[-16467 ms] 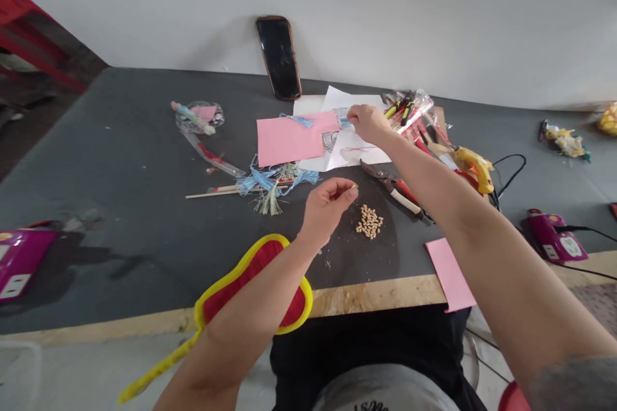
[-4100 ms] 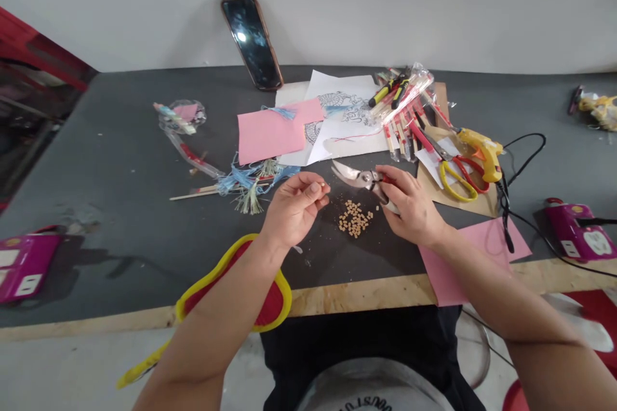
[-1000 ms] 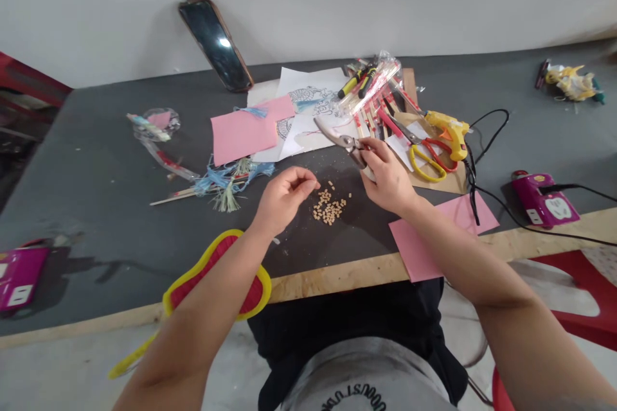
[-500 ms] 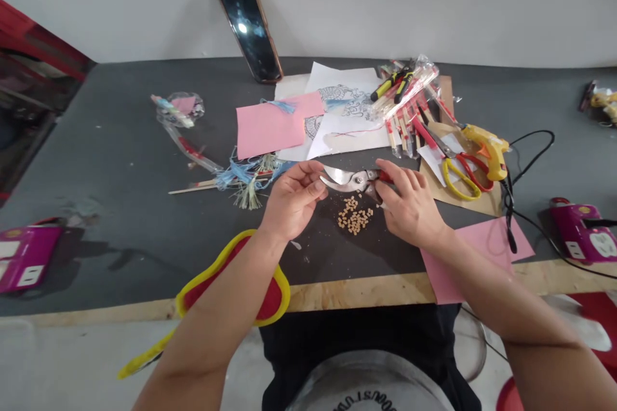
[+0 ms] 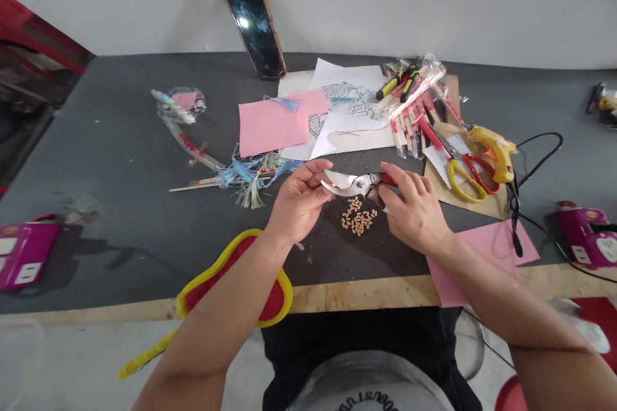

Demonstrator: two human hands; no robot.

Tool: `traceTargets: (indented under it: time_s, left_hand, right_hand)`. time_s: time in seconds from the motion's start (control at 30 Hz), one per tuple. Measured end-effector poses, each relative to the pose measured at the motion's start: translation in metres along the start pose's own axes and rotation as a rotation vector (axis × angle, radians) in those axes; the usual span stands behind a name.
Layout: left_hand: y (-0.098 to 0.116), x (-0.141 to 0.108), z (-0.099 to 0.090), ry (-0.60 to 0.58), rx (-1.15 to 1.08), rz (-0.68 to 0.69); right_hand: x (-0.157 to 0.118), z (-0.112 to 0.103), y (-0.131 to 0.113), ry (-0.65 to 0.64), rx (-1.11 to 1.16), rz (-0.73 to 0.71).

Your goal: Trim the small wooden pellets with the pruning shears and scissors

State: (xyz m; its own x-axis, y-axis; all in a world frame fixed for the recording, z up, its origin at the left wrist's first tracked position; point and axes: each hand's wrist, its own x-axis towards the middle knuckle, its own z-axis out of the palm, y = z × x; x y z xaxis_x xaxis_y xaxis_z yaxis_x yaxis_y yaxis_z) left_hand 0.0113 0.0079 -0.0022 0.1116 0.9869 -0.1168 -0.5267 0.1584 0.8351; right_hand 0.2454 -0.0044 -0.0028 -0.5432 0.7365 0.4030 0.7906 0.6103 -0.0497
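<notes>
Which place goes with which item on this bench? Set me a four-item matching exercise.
Items:
1. Shears
2. Grains
3. Glue gun
4. Lower pink sheet

Places:
A. On the mat, below the blades
B. Overhanging the bench edge
C. Gripped in the right hand
D. Beside the scissors, at the corner of the card

Pairs: 1-C, 2-A, 3-D, 4-B

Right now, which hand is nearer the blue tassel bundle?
Left. The left hand is just to the right of the blue tassel bundle; the right hand, holding the pruning shears, is farther right.
</notes>
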Motion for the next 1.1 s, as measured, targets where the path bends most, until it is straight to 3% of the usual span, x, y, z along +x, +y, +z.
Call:
traceTargets:
  time_s: [0.7,1.1]
  left_hand:
    - [-0.0009,-0.0011,-0.0013,-0.021,-0.031,-0.023]
    - [-0.0022,-0.0025,-0.0008,-0.023,-0.082,-0.04]
  right_hand:
    - [-0.0018,0.0012,-0.0039,-0.055,0.01,0.022]
    - [-0.0039,0.0023,0.0003,-0.035,-0.006,-0.049]
